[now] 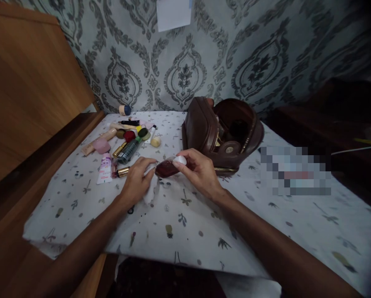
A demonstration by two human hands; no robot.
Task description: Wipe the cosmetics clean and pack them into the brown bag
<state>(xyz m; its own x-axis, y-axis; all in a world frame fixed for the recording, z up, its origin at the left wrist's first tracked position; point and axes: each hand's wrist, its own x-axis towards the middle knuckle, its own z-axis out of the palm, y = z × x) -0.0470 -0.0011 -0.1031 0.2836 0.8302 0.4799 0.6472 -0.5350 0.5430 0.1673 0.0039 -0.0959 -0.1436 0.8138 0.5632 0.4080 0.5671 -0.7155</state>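
Note:
My right hand (200,169) is closed on the white cap of a small bottle of dark red liquid (166,169), which lies tilted with its base toward the left. My left hand (138,182) is closed on a crumpled white cloth or tissue (151,190) at the bottle's base end. Just behind my right hand stands an open brown cosmetic bag (200,124), its zipper undone. Left of my left hand lie a white tube with a purple print (105,167) and a gold-capped small bottle (123,171).
Several cosmetics lie at the back left, among them a dark green bottle (129,150), a pink rounded item (101,145) and a round jar (125,109). A wooden panel (33,62) borders the left. A blurred-out flat item (297,174) lies right on the patterned tablecloth (191,236).

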